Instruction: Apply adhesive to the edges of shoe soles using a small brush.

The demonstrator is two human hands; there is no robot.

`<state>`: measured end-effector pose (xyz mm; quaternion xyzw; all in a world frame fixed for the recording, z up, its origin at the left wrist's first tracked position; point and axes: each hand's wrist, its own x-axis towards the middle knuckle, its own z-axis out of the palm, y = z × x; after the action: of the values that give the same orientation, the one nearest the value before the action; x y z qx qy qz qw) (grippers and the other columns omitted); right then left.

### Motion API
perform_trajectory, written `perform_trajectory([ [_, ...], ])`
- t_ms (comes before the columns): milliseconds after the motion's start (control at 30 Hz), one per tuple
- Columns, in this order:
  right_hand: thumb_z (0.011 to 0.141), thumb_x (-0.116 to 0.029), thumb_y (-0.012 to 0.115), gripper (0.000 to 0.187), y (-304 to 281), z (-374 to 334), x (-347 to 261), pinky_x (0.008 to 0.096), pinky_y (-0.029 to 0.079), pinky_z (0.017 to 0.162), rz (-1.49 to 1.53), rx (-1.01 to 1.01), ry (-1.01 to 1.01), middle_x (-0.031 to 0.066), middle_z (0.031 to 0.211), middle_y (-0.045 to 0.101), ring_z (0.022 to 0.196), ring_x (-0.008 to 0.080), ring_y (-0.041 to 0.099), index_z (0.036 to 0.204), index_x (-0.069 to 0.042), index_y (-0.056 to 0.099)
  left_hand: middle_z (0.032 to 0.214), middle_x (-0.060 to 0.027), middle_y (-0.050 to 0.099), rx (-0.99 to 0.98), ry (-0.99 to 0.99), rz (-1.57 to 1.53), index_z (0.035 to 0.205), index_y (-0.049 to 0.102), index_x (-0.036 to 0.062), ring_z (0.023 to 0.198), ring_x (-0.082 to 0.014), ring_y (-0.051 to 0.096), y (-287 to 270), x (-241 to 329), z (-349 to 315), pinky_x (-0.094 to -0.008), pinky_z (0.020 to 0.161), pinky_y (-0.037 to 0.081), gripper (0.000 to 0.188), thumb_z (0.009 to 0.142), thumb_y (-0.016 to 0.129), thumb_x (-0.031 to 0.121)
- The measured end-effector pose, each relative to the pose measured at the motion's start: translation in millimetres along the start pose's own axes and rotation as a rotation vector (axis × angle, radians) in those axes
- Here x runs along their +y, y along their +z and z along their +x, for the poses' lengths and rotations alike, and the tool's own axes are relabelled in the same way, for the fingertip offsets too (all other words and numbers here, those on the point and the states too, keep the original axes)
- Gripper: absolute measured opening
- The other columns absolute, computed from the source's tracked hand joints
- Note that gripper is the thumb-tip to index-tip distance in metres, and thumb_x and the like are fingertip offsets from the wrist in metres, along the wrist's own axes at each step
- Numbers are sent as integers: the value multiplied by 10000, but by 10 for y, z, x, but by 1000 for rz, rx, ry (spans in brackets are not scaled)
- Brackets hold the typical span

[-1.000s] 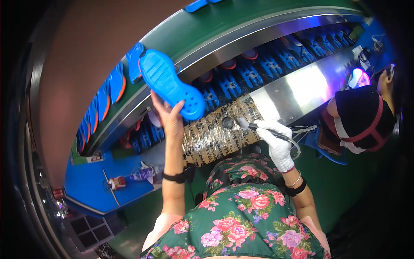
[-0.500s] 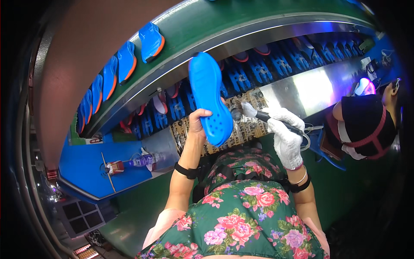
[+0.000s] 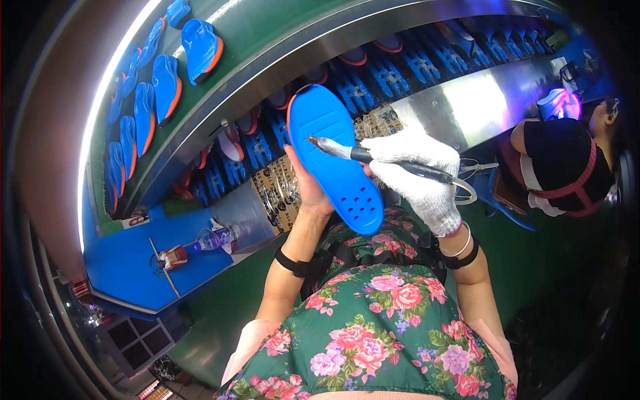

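Note:
A blue shoe sole (image 3: 341, 179) with an orange edge and a cluster of small holes at its near end is held up before me. My left hand (image 3: 309, 189), bare, grips it from its left side, with most of the fingers hidden behind it. In a white knit glove, my right hand (image 3: 417, 175) is closed around the dark handle of a brush (image 3: 339, 151), from which a pale tube trails. The brush tip lies over the middle of the sole and appears to touch it.
Several blue soles with orange edges lie on the green conveyor (image 3: 267, 37) at far left. Beneath it is a shelf row of blue shoe holders (image 3: 390, 77). A plastic bottle (image 3: 215, 239) lies on the blue side table (image 3: 133, 257). Another person (image 3: 567, 163) works at right.
The brush has moved left from beside the sole onto its surface. My left hand has tilted the sole to face up more. The soles on the conveyor have shifted in view.

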<state>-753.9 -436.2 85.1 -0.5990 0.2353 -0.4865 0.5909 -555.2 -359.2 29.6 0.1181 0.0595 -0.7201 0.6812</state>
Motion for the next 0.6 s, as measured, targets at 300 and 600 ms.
perform_trajectory([
  [300,792,1,808,275,66,281,-32,353,594,805,-434,4,-395,143,1048,791,882,252,752,1066,-11,789,1361,-117,627,310,312,471,1531,454,112,1178,-304,648,182,-264,-50,-477,999,559,1075,888,230,943],
  [600,809,-90,786,402,155,76,-9,447,532,965,-488,-131,-446,125,1204,753,1071,321,709,1208,-61,753,1579,-108,476,239,213,716,1611,367,141,1429,-319,476,164,-297,-127,-503,1211,365,1076,893,282,938],
])
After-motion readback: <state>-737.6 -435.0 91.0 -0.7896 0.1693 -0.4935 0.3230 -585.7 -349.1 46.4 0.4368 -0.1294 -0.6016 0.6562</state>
